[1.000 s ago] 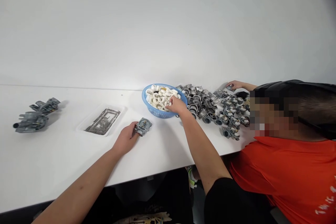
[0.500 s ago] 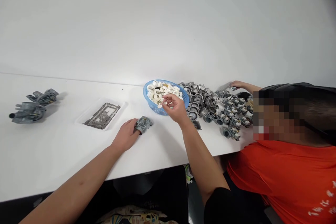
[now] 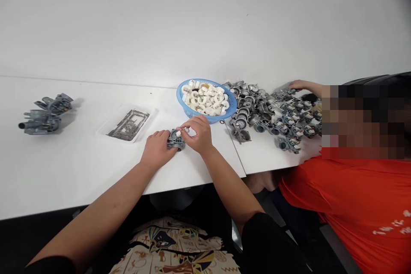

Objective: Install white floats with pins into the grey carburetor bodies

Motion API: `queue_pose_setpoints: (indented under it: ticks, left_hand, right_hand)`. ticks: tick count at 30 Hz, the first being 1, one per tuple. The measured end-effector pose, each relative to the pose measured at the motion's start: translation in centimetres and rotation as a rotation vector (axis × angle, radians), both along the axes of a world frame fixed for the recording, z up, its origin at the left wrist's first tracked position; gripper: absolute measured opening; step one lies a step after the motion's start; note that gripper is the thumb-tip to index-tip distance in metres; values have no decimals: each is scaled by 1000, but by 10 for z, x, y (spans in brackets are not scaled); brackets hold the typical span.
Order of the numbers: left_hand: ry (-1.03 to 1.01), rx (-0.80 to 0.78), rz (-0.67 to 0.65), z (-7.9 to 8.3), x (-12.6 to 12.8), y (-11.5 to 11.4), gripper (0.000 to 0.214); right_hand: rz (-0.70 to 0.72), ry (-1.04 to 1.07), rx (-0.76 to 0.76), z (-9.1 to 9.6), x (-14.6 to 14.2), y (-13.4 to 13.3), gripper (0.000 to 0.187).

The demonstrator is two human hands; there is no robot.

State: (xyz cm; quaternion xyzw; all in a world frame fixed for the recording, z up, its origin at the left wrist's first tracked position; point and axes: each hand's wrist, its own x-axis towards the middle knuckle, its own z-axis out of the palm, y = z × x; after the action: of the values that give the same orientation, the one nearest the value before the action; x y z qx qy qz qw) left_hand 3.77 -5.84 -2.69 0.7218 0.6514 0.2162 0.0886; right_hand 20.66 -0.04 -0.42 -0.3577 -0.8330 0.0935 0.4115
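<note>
My left hand (image 3: 156, 149) grips a small grey metal carburetor body (image 3: 174, 140) that rests on the white table (image 3: 64, 167). My right hand (image 3: 198, 135) is right beside it, fingers pinched on a small white plastic part (image 3: 179, 133) held at the top of the metal body. Just behind my hands stands a blue basket (image 3: 205, 114) filled with several white ring-shaped plastic parts.
A white tray of thin metal pins (image 3: 128, 125) lies left of my hands. Two grey carburetor bodies (image 3: 45, 115) sit at the far left. A heap of metal carburetor bodies (image 3: 272, 115) lies right of the basket, where a person in an orange shirt (image 3: 359, 205) reaches a hand (image 3: 297, 85).
My right hand left the blue basket with a white part and came down to the metal body in my left hand. The view shifted downward.
</note>
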Motion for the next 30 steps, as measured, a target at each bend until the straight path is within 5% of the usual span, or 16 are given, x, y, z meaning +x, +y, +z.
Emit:
queue_pose_setpoints:
  ticks: [7, 14, 22, 25, 30]
  left_hand:
    - [28, -25, 25, 5, 0, -1, 21]
    - [72, -6, -10, 6, 3, -4, 21]
    - [77, 46, 0, 5, -1, -7, 17]
    - [49, 28, 4, 6, -2, -6, 16]
    - [9, -18, 26, 6, -4, -5, 17]
  right_hand:
    - [0, 85, 206, -8, -4, 0, 20]
    - [-259, 169, 150, -17, -10, -2, 26]
    - [-156, 16, -56, -21, -9, -4, 2]
    - [-91, 20, -191, -18, -8, -7, 25]
    - [154, -19, -238, -10, -3, -7, 21]
